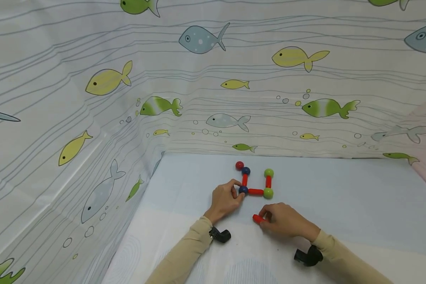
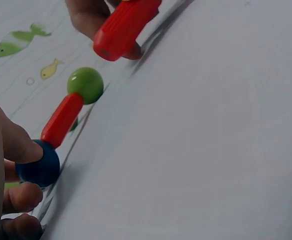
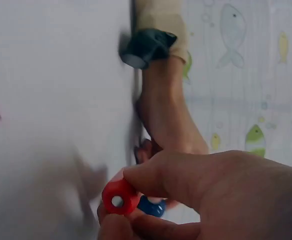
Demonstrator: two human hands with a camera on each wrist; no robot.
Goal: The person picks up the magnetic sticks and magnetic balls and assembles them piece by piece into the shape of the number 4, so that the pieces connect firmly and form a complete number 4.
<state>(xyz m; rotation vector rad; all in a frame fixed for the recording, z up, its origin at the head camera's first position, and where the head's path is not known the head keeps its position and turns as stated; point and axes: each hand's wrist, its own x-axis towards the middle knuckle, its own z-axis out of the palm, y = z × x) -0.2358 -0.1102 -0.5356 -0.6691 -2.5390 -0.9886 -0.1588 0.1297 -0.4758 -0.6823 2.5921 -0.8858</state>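
Observation:
My left hand (image 1: 225,200) pinches a blue ball (image 2: 42,165) between thumb and fingers. This ball is one corner of a U-shaped build of balls and red rods lying on the table. From it one red rod (image 1: 245,180) runs back to a second blue ball (image 1: 246,171). Another red rod (image 1: 256,192) leads right to a green ball (image 1: 268,193), where a third rod (image 1: 268,182) goes back to another green ball (image 1: 268,173). Nearer the front, my right hand (image 1: 287,220) grips a loose red rod (image 3: 120,194) showing a round silvery end. It is apart from the build.
A red ball (image 1: 239,165) sits right beside the far blue ball. The table (image 1: 340,197) has a pale cloth, and a fish-patterned curtain (image 1: 255,102) hangs behind and at the left. Each wrist wears a black camera (image 1: 309,256).

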